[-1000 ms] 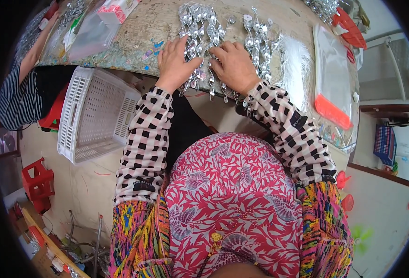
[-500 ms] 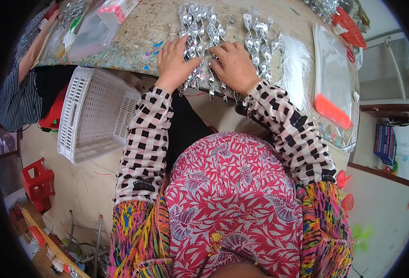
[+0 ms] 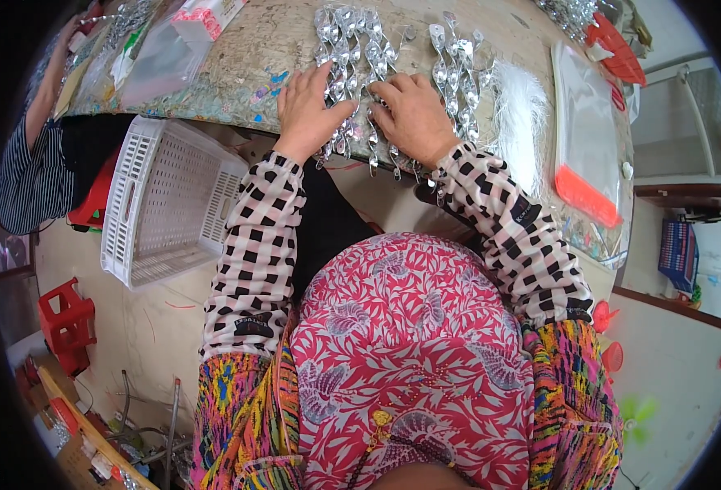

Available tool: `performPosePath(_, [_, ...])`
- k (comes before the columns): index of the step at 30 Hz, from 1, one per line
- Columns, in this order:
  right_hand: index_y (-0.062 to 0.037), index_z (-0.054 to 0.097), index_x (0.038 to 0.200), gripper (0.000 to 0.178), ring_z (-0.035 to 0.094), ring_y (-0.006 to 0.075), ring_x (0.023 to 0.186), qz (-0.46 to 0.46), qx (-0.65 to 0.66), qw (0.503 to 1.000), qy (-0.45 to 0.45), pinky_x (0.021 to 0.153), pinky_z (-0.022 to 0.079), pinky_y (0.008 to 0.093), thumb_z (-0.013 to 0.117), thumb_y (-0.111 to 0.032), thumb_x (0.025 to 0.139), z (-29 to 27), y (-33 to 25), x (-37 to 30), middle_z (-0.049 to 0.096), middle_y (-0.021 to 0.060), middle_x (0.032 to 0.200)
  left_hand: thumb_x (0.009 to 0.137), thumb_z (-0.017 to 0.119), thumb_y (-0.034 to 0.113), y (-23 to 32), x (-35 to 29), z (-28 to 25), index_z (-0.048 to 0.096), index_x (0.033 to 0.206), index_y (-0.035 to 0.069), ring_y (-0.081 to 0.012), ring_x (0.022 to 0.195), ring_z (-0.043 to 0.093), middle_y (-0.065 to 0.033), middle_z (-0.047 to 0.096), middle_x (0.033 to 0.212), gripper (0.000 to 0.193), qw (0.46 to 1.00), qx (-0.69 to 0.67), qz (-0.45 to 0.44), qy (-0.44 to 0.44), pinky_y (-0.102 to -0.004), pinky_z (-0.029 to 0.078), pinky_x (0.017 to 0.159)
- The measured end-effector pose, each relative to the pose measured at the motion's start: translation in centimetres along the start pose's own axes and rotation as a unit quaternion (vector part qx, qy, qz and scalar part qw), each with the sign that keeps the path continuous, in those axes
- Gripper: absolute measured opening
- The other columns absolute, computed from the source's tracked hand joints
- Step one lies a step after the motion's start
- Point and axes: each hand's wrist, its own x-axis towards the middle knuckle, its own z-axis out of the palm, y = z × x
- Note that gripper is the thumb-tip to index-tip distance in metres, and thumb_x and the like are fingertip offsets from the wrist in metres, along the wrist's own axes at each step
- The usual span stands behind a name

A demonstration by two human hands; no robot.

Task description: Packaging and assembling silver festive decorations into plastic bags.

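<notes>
Several twisted silver foil strips (image 3: 347, 45) lie side by side at the table's front edge, their lower ends hanging over it. My left hand (image 3: 305, 106) rests on the left of this group, fingers spread and thumb reaching across the strips. Just to its right, my right hand (image 3: 413, 114) lies over the group's right side. Its thumb and forefinger are apart, with their tips at a strip; the other fingers are slightly bent. Right of that hand is a second bunch of twisted silver strips (image 3: 457, 61). Parts of the strips under both hands are hidden.
White thin strands (image 3: 520, 114) and clear plastic bags with a red-orange edge (image 3: 587, 196) lie on the worn table (image 3: 283, 41) to the right. A white plastic crate (image 3: 124, 208) stands below its left side. Another person's arm (image 3: 46, 102) shows at the far left.
Both my hands stay in the same place on the silver strips. At the far left, the other person's arm has shifted slightly.
</notes>
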Motion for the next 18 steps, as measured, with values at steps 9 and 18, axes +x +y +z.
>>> performPosePath(9, [-0.009, 0.061, 0.109, 0.028, 0.053, 0.0342, 0.096, 0.003, 0.0, 1.0, 0.001, 0.086, 0.045, 0.042, 0.06, -0.025, 0.085, 0.07, -0.02, -0.13, 0.058, 0.0131, 0.103, 0.075, 0.065, 0.044, -0.21, -0.05, 0.11, 0.039, 0.139, 0.009, -0.0357, 0.136, 0.026, -0.0165, 0.038, 0.142, 0.078, 1.0, -0.001, 0.009, -0.001, -0.0474, 0.014, 0.111])
performPosePath(18, [-0.0093, 0.06, 0.11, 0.029, 0.053, 0.0341, 0.096, 0.001, -0.003, 1.0, -0.004, 0.086, 0.045, 0.0416, 0.06, -0.025, 0.085, 0.31, 0.14, -0.15, 0.058, 0.0127, 0.103, 0.076, 0.065, 0.045, -0.23, -0.21, 0.47, 0.04, 0.138, 0.009, -0.0344, 0.134, 0.028, -0.0162, 0.04, 0.141, 0.077, 1.0, 0.015, 0.013, 0.012, -0.0458, 0.014, 0.112])
